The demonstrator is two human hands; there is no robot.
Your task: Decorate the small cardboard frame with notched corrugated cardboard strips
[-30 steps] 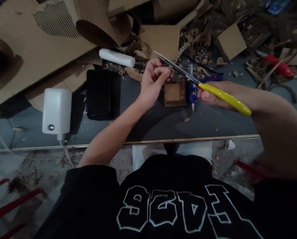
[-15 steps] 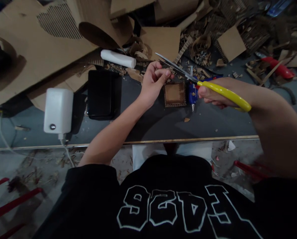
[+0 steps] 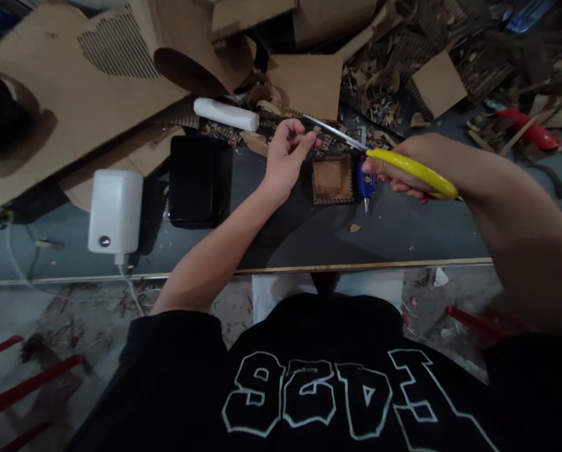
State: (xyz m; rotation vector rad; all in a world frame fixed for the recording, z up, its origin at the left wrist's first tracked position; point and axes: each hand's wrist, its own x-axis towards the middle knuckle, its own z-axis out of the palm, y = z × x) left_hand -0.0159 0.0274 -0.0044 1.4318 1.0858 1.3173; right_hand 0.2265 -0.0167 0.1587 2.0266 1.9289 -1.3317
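While gripping yellow-handled scissors [image 3: 384, 157] in the right hand [image 3: 419, 149], right of frame center, raises the left hand [image 3: 284, 160] near center, thumb bent in toward curled fingers. Note long axis of scissors: slanting from handle, right of center, to tips at upper center, aimed up-left from the right grip, ending just by the left fingertips, so left hand nearer the tips. Can't tell contact or clearance between blades [image 3: 337, 134] and left fingers; looks nearly closed at the blades. Can't make out any scrap in the left pinch, too small and dark. Find square cardboard tray [image 3: 332, 179] below, between both hands, just beside blue glue gun [image 3: 366, 182], partly hidden by right hand. Can't see second handle clearly.
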